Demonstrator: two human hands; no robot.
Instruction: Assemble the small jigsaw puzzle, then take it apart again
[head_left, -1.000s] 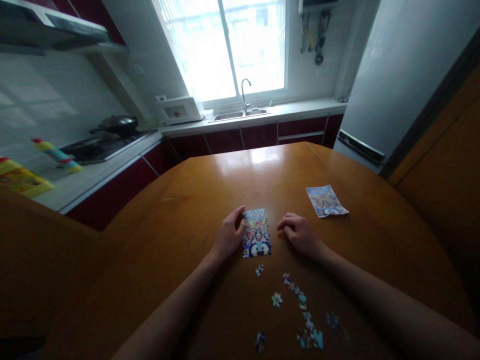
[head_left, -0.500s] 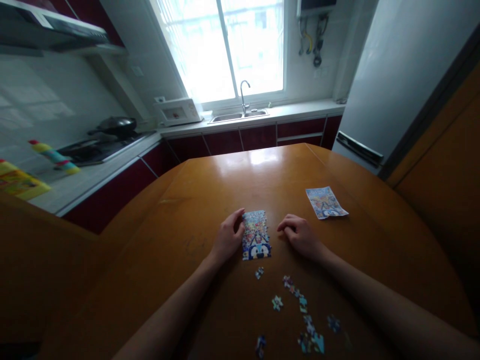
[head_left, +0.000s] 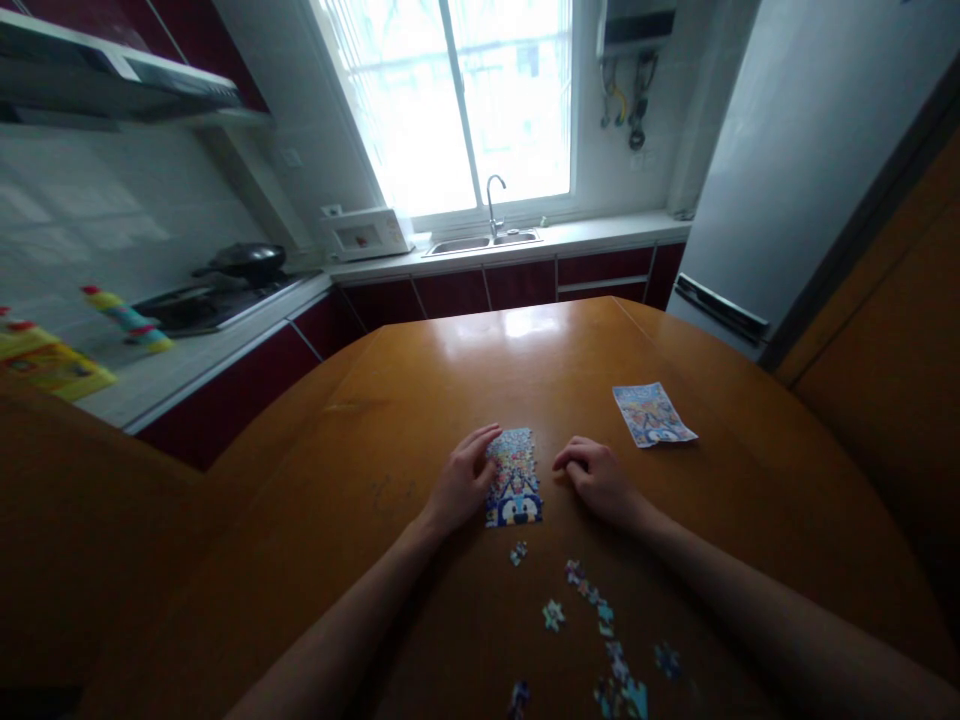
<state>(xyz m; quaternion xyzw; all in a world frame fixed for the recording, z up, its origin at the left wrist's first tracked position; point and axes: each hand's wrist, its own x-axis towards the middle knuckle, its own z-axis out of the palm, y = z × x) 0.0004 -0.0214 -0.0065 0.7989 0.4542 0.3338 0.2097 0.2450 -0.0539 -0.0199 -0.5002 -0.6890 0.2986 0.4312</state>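
A partly assembled jigsaw puzzle [head_left: 517, 480] lies flat on the wooden table, with a blue dog-like face at its near end and an uneven right edge. My left hand [head_left: 463, 480] rests at its left side, fingers stretched out and the tips over its upper left edge. To the right of the puzzle, a small gap away, my right hand [head_left: 598, 480] lies on the table with fingers curled inward; whether anything is in them is hidden. Loose jigsaw pieces [head_left: 553, 615] are scattered nearer to me, several in a rough line between my forearms.
A creased picture sheet [head_left: 654, 414] with a similar design lies on the table [head_left: 480, 375] to the right. Beyond the table are a sink [head_left: 457, 245], a microwave [head_left: 366, 234] and a stove with a wok [head_left: 247, 260]. A fridge [head_left: 780, 150] stands at right.
My left hand's fingers have shifted right, further over the puzzle's upper left edge. My right hand stays nearly still. The whole view has shifted slightly downward in the frame.
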